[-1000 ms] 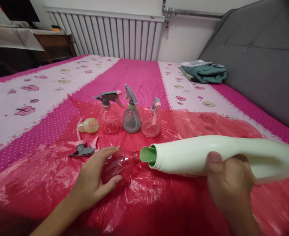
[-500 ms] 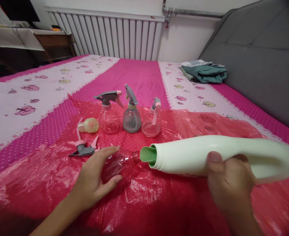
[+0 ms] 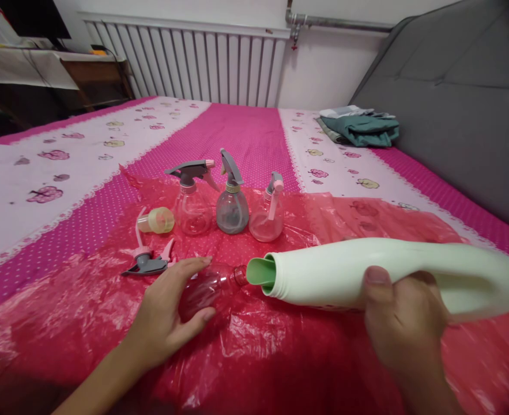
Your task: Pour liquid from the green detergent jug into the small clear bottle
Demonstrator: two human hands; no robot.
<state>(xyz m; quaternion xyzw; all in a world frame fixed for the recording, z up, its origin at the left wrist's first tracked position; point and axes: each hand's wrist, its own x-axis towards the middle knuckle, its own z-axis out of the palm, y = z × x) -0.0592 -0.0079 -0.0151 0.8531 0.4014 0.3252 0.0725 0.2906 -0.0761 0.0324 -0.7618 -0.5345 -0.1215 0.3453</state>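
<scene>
My left hand is wrapped round a clear spray bottle without its head, tipped on its side with the neck facing right. My right hand grips the handle of a large pale green detergent jug, also lying nearly level. The jug's green spout meets the bottle's mouth; whether liquid flows I cannot tell. Left of the bottle lies a grey and pink trigger sprayer head with its tube. Behind it rests a yellowish measuring cap on its side.
Three spray bottles stand behind my hands: a clear one, a grey one and another clear one. Red plastic sheeting covers part of the bed. Folded clothes lie at the back right, beside a grey headboard.
</scene>
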